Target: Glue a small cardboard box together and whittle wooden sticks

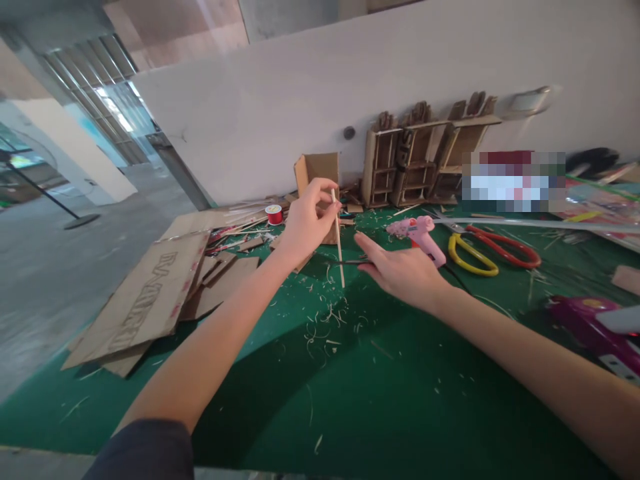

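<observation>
My left hand point(306, 223) pinches the upper part of a thin wooden stick point(339, 250), held almost upright with its lower tip just above the green table cover point(350, 387). My right hand point(400, 270) is closed around a dark thin tool point(350, 262) whose tip touches the stick near its lower part; I cannot make out what the tool is. Pale wood shavings point(325, 330) lie scattered on the cover below the stick. A pink glue gun point(423, 237) lies just behind my right hand.
Flat cardboard sheets point(145, 300) are piled at the table's left edge. A red thread spool point(274, 214), a small cardboard box point(317, 170), cardboard shelf models point(415, 160) along the wall, yellow and red scissors point(493, 250) and a purple tool point(595, 330) at right.
</observation>
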A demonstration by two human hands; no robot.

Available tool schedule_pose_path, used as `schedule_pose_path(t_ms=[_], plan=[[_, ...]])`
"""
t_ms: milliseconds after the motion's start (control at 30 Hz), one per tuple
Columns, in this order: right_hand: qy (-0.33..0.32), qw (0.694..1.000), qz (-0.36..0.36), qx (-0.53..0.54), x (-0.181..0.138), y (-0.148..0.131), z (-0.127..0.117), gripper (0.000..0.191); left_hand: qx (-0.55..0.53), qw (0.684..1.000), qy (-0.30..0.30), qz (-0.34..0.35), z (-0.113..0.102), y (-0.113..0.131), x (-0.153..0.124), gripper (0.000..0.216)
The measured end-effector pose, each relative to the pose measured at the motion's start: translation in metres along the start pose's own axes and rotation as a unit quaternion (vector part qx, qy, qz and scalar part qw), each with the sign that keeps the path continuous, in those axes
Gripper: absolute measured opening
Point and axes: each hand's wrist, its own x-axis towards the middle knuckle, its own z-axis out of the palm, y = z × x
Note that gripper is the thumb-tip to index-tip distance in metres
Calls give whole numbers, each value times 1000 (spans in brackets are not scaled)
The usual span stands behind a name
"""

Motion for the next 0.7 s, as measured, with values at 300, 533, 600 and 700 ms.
schedule_pose_path(t_ms=[300,533,600,700], plan=[[72,995,63,12,4,5,3,55,-36,999,-14,-10,1,-11,2,21],[55,998,19,39,0,2,10,53,-59,998,-14,-28,0,-23,3,21],[73,994,60,52,2,5,9,52,-69,997,-22,-21,2,-23,3,21],[73,994,42,64,0,4,11,47,-76,996,-24,-25,3,-22,3,22]])
